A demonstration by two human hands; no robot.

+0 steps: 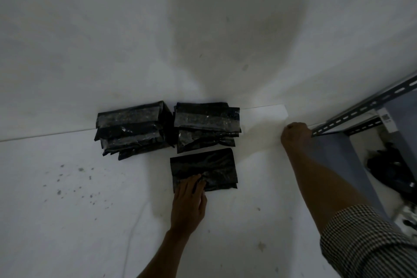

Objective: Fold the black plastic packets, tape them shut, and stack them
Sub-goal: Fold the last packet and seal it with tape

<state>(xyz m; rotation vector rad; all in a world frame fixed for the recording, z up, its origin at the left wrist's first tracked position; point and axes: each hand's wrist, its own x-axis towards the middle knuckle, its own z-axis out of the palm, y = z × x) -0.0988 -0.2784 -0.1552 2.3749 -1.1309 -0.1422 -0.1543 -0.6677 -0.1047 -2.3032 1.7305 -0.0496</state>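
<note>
A folded black plastic packet [209,167] lies flat on the white surface in front of me. My left hand [189,201] rests palm down on its near left corner, fingers spread and pressing it. Behind it stand two stacks of taped black packets against the wall: the left stack [132,130] and the right stack [206,126], both with clear tape across their tops. My right hand [294,134] is far to the right, at the corner of a metal shelf frame, with its fingers curled; whether it grips anything is hidden.
A slotted grey metal shelf frame [352,115] stands at the right edge, with a dark bundle [388,167] lying lower behind it. The white wall [203,40] rises just behind the stacks. Dark specks [74,183] dot the surface at the left.
</note>
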